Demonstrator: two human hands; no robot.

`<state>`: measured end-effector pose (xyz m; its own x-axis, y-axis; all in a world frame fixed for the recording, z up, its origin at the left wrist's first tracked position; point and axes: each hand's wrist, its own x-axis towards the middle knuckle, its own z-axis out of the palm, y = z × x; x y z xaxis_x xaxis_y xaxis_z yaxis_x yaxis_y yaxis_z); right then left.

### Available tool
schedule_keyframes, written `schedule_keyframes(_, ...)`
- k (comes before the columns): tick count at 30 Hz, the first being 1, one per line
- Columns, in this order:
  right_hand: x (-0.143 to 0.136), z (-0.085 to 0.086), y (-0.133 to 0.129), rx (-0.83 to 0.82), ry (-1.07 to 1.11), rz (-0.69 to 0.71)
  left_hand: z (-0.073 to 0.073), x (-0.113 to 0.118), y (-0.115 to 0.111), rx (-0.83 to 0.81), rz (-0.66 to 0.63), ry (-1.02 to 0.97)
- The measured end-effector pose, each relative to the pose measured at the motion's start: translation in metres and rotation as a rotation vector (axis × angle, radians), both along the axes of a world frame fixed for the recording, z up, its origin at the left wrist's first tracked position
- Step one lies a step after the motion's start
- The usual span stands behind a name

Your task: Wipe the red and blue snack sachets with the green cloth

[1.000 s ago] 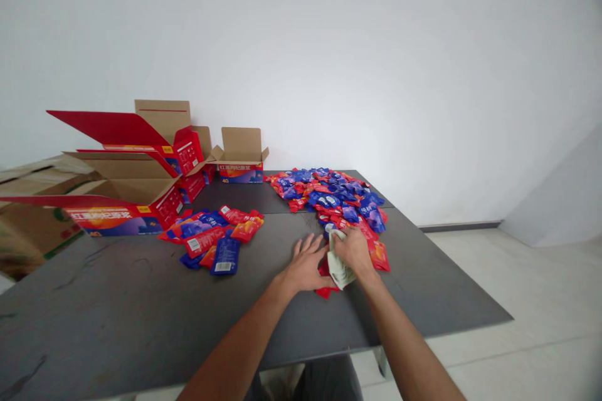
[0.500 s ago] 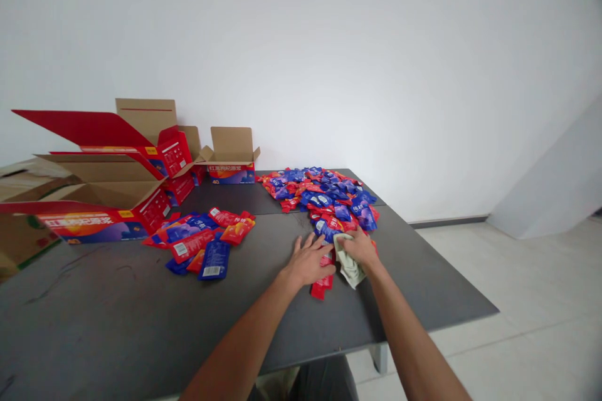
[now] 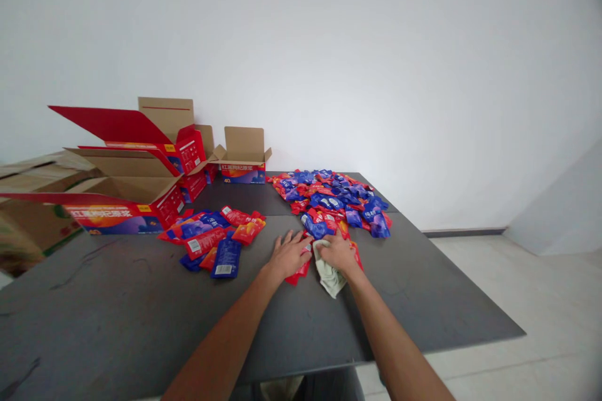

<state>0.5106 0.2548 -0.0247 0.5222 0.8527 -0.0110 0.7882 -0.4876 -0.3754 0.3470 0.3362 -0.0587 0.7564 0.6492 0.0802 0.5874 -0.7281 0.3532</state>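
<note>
Pale cloth, one: pinched in right hand. Left hand: fingers spread on red pouch. Apparently done: small pile, left of left hand. Apparently left: larger heap, beyond both.

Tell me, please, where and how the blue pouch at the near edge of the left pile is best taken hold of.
Probably pinch the blue pouch across its barcode end, coming from the near side: it lies face-down or face-up, I can't tell, with that end pointing nearward onto bare table, while its far end meets the left pile.
</note>
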Motion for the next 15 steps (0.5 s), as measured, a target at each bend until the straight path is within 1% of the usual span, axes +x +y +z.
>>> schedule_keyframes(3, -0.017, 0.002, 0.012, -0.013, 0.041, 0.005, -0.004, -0.009, 0.009, 0.057, 0.079, -0.027)
schedule_keyframes(5, -0.024, 0.003, 0.018, -0.009, 0.040, 0.015, -0.006, -0.012, 0.013, 0.106, 0.159, -0.052)
schedule_keyframes(10, -0.026, 0.004, 0.023, 0.057, 0.044, 0.035, -0.002, -0.021, 0.013, 0.217, 0.464, -0.050)
schedule_keyframes(12, -0.027, 0.004, 0.024, 0.122, 0.014, 0.039, 0.001, -0.026, 0.012, 0.234, 0.510, -0.032)
schedule_keyframes(15, -0.037, 0.004, 0.028, 0.260, -0.075, 0.056, 0.002, -0.034, 0.010, 0.218, 0.505, -0.037)
